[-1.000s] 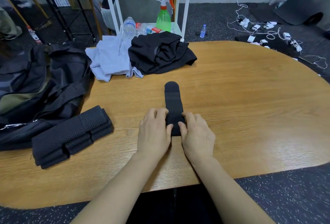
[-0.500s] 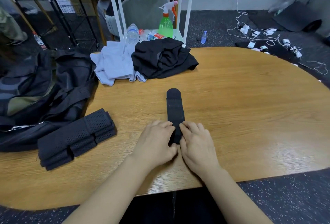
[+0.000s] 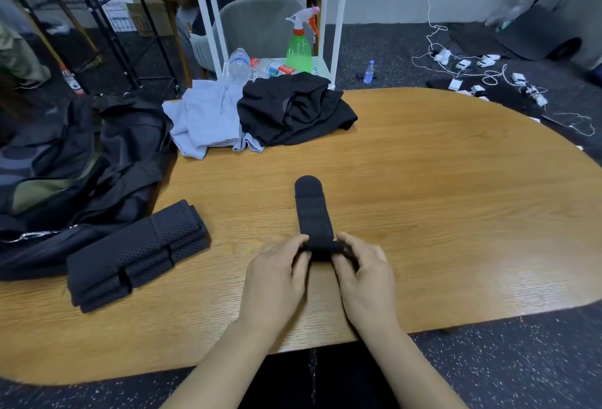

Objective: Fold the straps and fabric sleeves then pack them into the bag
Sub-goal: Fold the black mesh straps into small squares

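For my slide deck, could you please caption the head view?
Both hands, left and right, pinch a black strap's near end on the wooden table.

Even indoor light falls from above, and the table [image 3: 456, 213] glares pale near my right. My hands [image 3: 277, 278] cast only faint shadows. The wide lens bends the table's edge, and the far corners look soft and smeared.

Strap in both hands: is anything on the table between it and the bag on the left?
Yes. The folded perforated bundle lies between the strap, pinched by left hand and right hand, and the bag. It touches the bag's near edge.
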A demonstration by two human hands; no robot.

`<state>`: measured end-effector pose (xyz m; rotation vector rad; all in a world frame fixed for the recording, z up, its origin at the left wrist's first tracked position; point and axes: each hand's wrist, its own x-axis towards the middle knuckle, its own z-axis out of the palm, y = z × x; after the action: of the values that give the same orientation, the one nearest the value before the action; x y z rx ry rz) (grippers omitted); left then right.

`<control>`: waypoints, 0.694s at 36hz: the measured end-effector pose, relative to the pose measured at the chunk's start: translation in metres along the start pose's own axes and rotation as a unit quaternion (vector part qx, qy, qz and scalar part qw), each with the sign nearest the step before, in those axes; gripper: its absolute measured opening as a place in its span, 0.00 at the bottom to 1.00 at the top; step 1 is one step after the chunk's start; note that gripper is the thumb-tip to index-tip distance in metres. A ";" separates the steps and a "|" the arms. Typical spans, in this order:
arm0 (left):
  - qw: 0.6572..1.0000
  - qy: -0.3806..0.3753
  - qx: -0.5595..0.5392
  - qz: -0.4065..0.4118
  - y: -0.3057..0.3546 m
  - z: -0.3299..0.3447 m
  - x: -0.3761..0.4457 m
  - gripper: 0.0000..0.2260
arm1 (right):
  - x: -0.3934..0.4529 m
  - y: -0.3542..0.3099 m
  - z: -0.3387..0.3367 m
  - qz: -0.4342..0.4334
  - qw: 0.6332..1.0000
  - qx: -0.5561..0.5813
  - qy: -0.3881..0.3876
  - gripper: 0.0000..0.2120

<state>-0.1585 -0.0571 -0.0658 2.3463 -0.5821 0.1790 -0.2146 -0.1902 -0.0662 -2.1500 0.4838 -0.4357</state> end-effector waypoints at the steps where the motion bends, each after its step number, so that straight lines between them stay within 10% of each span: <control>1: 1.000 0.002 -0.006 -0.014 0.000 0.000 0.003 0.10 | 0.002 -0.002 0.000 0.010 1.000 0.006 0.009 0.16; 25: 0.980 -0.078 0.006 -0.181 0.001 0.000 0.052 0.09 | 0.046 -0.013 0.011 -0.012 0.969 -0.246 -0.026 0.17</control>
<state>-0.1128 -0.0768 -0.0507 2.4450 -0.2172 -0.1709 -0.1671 -0.1976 -0.0557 -2.6392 0.5815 -0.2901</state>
